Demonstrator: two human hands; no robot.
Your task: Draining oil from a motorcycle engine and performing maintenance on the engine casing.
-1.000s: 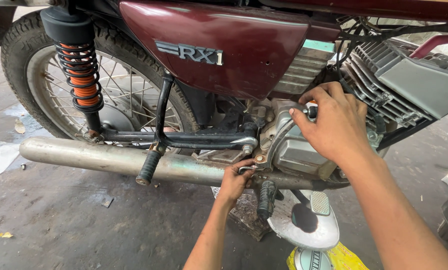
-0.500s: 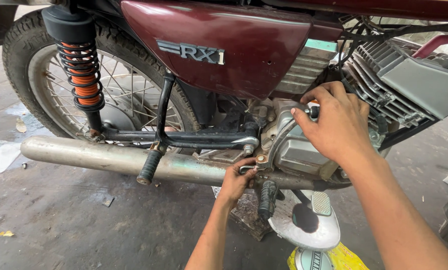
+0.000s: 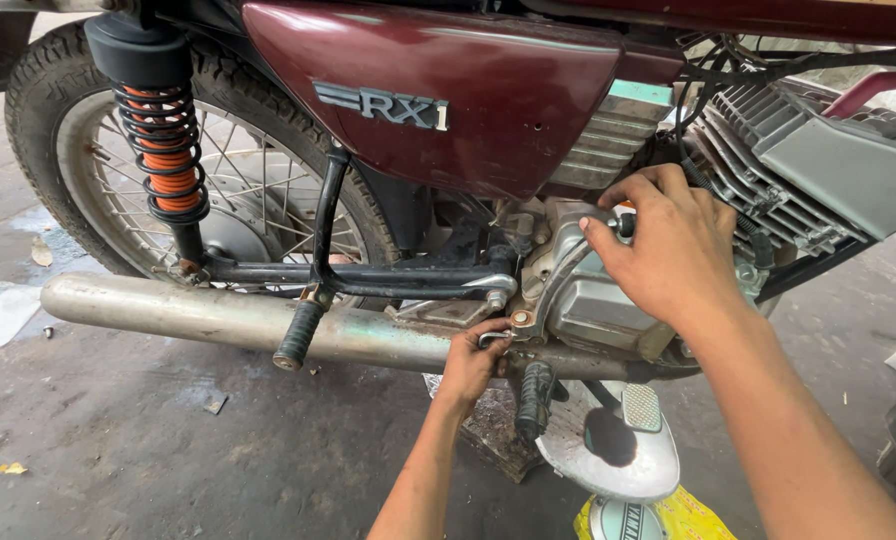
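The left hand [image 3: 473,362] is curled shut around a small metal wrench [image 3: 496,338] at a fastener low on the engine case [image 3: 608,305], just above the exhaust pipe [image 3: 218,318]; the right hand [image 3: 668,250] rests on top of the case with its fingers bent, thumb and forefinger pinching something small and dark up there — what exactly, I cannot tell. To do this well, the wrench should probably sit square and fully on the fastener, with the turning force kept in line so it does not slip and round the head, while the upper hand steadies the case. Below the engine a detached grey metal cover [image 3: 613,455] lies on the concrete floor [image 3: 118,440] beside the rubber footpeg [image 3: 534,400]; its dished face holds only a dark patch, perhaps oil. A yellow packet [image 3: 688,515] lies just beside it — contents not visible.
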